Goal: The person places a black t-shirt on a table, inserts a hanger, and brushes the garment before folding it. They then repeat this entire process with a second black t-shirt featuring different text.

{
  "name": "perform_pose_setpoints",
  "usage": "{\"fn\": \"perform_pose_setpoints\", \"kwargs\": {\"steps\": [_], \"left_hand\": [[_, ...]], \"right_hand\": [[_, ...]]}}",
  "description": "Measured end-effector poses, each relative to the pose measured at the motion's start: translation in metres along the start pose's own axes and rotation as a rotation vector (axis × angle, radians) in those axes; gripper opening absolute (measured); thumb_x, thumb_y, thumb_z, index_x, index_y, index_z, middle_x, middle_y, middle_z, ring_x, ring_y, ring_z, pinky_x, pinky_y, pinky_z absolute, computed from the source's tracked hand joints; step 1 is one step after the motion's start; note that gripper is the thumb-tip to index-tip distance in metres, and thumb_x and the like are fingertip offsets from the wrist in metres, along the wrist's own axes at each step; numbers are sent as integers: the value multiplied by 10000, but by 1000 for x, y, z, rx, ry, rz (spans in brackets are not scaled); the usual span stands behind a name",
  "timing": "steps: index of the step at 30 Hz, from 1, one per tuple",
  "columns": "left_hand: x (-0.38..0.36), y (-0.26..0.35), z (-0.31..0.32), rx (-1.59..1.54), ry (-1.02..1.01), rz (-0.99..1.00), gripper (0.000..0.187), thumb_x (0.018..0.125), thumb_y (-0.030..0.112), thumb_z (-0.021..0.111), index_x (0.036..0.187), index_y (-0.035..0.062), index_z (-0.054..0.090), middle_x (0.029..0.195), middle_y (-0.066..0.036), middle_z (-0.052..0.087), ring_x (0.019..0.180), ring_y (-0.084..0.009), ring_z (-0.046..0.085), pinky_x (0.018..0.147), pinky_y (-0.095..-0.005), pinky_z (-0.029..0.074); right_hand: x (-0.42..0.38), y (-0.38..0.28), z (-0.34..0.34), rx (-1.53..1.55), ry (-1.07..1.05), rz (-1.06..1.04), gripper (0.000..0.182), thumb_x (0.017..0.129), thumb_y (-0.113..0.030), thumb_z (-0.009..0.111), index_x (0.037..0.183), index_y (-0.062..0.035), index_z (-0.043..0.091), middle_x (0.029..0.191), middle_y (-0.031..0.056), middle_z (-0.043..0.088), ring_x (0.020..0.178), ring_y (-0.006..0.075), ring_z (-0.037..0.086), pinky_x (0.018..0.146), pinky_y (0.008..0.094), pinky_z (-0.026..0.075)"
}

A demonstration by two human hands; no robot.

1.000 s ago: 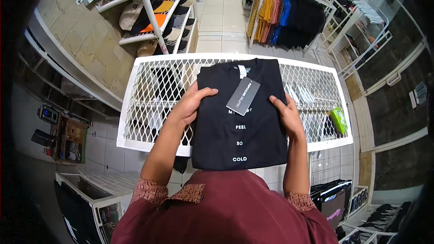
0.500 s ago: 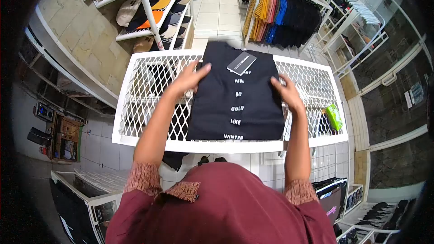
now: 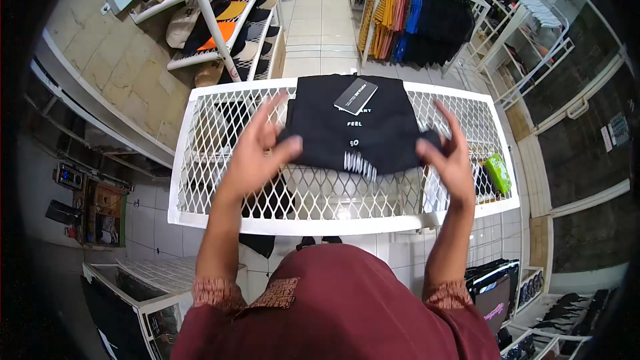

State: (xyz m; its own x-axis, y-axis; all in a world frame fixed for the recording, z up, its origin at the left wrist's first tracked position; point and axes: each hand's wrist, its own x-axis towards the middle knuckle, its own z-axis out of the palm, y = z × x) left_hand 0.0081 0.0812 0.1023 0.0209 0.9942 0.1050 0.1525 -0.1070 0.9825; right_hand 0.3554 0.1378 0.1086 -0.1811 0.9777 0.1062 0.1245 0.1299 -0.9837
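A folded black T-shirt (image 3: 383,113) with white lettering lies on the white mesh table, a dark hang tag (image 3: 355,97) resting near its upper edge. Its lower part is lifted and bent upward, and the lettering there is blurred. At the left lower corner my left hand (image 3: 257,153) pinches the cloth, index finger stretched out and thumb towards the shirt. My right hand (image 3: 453,160) grips the opposite corner, with dark fabric showing between thumb and fingers. The fingertips under the cloth are partly hidden.
The mesh table (image 3: 320,221) has a white metal rim. A green packet (image 3: 497,173) sits at its right end. Shelves of caps (image 3: 233,27) stand at the back left, a rack of hanging shirts (image 3: 413,23) at the back right. A glass door (image 3: 580,133) is on the right.
The shirt's lower edge has come up off the table's front and folded away from me. Both hands have moved from its sides to the lower corners and taken hold.
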Motion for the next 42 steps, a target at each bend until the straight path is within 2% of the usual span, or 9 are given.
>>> {"fn": "perform_pose_setpoints", "kwargs": {"steps": [8,13,20,26,31,32,34,41,42], "left_hand": [[154,-144,6,615,296,-143,865,865,323,814,1544,1,384,1281,-319,630,1154,-313,674,941,-361,532],[49,-84,8,365,291,-75,765,992,362,688,1548,-37,347,787,-96,703,721,-172,659,703,-308,521],[15,-82,19,652,311,-55,405,947,334,701,1034,-61,671,921,-251,692,906,-409,655,826,-468,507],[62,-33,32,707,557,171,356,1052,338,546,1158,2,599,885,-332,664,880,-521,648,757,-550,488],[-6,7,45,395,651,384,334,1040,307,620,988,-18,565,641,-112,564,588,-194,516,579,-352,418],[-25,4,40,450,534,100,349,1031,321,639,989,-20,576,641,-66,549,595,-143,486,565,-326,400],[-45,-10,42,343,333,-265,387,1007,363,681,969,-16,608,654,19,515,597,-52,430,540,-257,352],[-66,-107,48,213,296,-112,351,987,239,700,809,-18,539,639,-30,486,586,-71,408,528,-299,357],[-74,-97,45,209,221,-198,196,1028,171,654,1014,-24,635,829,11,638,733,-34,547,664,-215,452]], "right_hand": [[147,123,26,-655,229,95,731,852,-424,801,1393,0,552,1272,333,643,1279,459,581,1092,445,447],[55,90,16,-450,330,123,749,841,-483,808,1364,8,594,929,182,710,846,281,697,785,364,536],[38,96,0,-345,50,92,475,951,-393,712,761,28,601,655,81,591,627,153,481,593,360,428],[81,41,17,-504,374,-290,398,1002,-355,625,992,42,648,844,284,678,776,501,622,723,471,489],[14,11,-1,-266,299,-112,512,985,-406,675,1124,87,658,893,235,709,818,251,677,769,373,518],[3,25,-4,-231,316,-59,552,978,-423,688,1131,106,654,898,219,710,814,210,659,766,356,518],[-21,32,0,-343,244,96,565,959,-427,705,1145,105,661,949,245,716,871,256,692,813,362,529],[-68,87,28,-386,212,76,453,966,-335,691,1137,83,665,1051,303,714,1001,437,701,867,428,526],[-75,79,30,-411,237,72,419,975,-303,682,1138,82,665,1061,310,710,1014,450,694,872,427,525]]}}
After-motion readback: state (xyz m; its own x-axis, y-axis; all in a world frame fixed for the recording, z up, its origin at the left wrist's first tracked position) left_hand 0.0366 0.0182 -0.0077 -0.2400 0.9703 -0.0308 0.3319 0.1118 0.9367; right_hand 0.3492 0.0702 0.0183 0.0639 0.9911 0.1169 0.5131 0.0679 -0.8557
